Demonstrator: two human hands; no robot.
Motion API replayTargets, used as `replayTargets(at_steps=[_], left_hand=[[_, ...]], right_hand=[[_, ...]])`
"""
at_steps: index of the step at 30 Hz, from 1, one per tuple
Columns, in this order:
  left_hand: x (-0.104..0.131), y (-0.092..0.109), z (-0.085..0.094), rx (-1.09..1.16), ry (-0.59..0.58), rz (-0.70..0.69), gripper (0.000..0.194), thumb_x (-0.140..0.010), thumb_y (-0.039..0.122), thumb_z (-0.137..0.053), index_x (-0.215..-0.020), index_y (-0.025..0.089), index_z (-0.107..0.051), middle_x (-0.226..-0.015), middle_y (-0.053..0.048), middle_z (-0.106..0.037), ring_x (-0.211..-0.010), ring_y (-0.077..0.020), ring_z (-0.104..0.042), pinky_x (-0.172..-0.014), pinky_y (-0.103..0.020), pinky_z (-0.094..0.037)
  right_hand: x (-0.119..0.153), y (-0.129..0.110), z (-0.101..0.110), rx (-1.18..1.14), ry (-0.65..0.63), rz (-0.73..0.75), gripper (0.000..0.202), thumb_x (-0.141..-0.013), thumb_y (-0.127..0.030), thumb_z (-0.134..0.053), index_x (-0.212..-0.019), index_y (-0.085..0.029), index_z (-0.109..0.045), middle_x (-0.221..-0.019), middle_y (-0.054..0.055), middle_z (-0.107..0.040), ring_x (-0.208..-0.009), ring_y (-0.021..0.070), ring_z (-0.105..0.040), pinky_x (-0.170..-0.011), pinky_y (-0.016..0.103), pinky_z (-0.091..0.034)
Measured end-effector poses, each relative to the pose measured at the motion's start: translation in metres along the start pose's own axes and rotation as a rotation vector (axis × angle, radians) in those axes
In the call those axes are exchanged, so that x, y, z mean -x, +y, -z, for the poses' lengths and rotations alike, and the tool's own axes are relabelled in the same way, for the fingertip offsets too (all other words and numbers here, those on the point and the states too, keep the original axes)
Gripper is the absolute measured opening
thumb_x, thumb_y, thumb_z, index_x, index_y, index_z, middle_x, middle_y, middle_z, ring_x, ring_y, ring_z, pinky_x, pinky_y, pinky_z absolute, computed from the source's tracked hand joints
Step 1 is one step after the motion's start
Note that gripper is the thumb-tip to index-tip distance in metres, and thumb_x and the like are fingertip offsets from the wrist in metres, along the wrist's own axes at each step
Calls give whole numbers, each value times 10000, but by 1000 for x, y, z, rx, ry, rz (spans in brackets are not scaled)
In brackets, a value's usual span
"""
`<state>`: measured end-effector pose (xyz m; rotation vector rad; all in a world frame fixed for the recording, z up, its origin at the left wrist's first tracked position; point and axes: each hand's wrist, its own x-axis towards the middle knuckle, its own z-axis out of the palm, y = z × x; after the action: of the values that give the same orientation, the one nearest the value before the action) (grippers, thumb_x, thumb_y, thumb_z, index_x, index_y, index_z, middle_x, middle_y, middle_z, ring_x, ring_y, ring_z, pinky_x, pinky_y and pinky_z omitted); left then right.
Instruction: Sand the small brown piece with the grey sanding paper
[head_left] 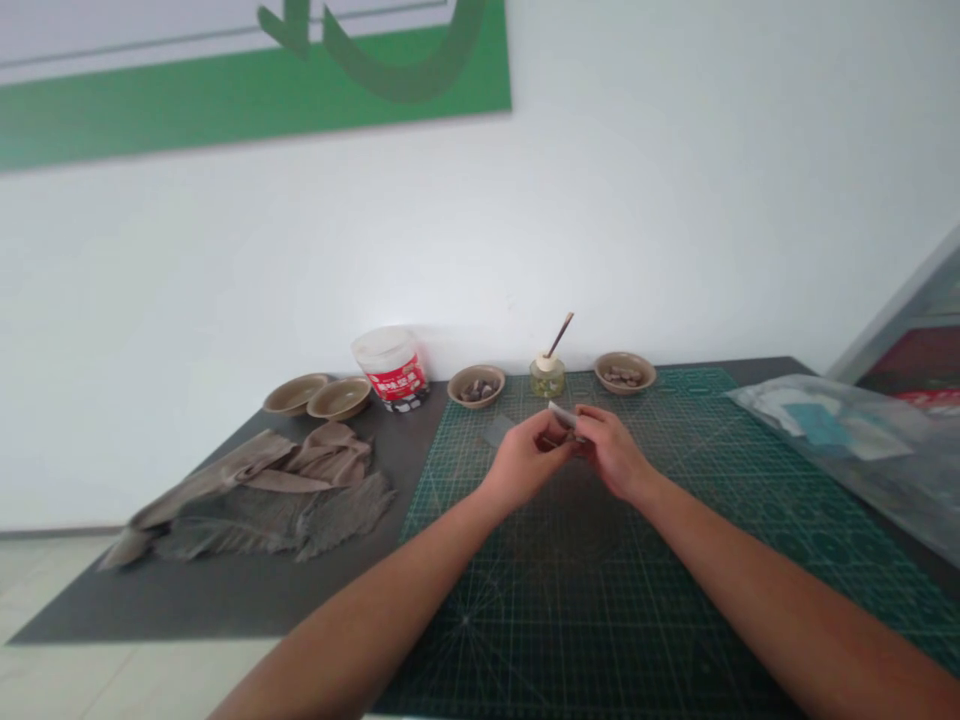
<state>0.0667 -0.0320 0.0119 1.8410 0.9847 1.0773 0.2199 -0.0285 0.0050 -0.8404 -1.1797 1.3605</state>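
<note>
My left hand [525,458] and my right hand [611,450] meet above the green cutting mat [600,560], fingertips together. Between them they pinch a small flat pale piece [562,413], whose light edge sticks up above the fingers. What else the fingers enclose is hidden. Just beyond the hands stands a small glass bottle [547,376] with a brown stick leaning out of it. A flat grey scrap [496,431] lies on the mat left of my left hand.
Two bowls of dark pieces [475,386] [625,372] flank the bottle. A white tub with red label [391,368], two empty bowls [319,395] and crumpled brown-grey fabric [277,490] lie left. A clear plastic bag [847,440] lies at right. The wall stands close behind.
</note>
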Motion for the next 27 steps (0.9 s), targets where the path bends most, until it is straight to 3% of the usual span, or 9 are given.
replayTargets(at_steps=[5,12,18,27], left_hand=[[-1,-15,2,-15,-84,37,227,-797,321,-728,-739,178,-562,-708,27,-576,-643,-108,-524,-600,-239,-407],[0,-25,16,129,-6,143,271,-753,344,-789,-868,180,-606,-802,-12,-673,-710,-139,-623,-652,-262,-485],[-3,-28,22,280,-5,214,300,-670,272,-840,-891,174,-663,-865,-39,-739,-810,-183,-692,-793,-339,-551],[-4,-27,28,282,-74,224,264,-697,336,-823,-832,156,-684,-684,-16,-689,-613,-149,-638,-610,-281,-507]], right_hand=[[-5,0,15,184,-95,-7,160,-709,-253,-646,-608,-184,-543,-685,-24,-581,-681,142,-525,-622,243,-391],[-2,4,18,374,-34,93,185,-773,-318,-703,-890,-178,-672,-778,-7,-668,-666,147,-578,-603,250,-431],[4,-3,16,608,-79,249,187,-838,-333,-696,-968,-208,-748,-968,45,-729,-909,215,-660,-830,328,-487],[7,-6,20,736,-119,258,164,-880,-312,-645,-918,-231,-782,-912,31,-686,-852,193,-635,-765,312,-458]])
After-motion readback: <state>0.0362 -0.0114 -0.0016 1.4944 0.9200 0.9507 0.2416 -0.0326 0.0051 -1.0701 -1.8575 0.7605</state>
